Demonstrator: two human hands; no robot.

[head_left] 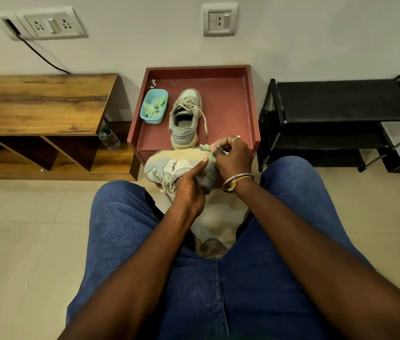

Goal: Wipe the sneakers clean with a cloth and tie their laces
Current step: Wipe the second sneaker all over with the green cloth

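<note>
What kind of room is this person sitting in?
Probably a home entryway or bedroom corner: a black metal-framed shoe rack stands beside a low reddish-brown tray-topped table and a wood-grain bench with open cubbies, with white wall sockets above.

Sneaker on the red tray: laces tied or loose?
Loose. The grey sneaker has a lace trailing untied onto the red wooden tray.
</note>
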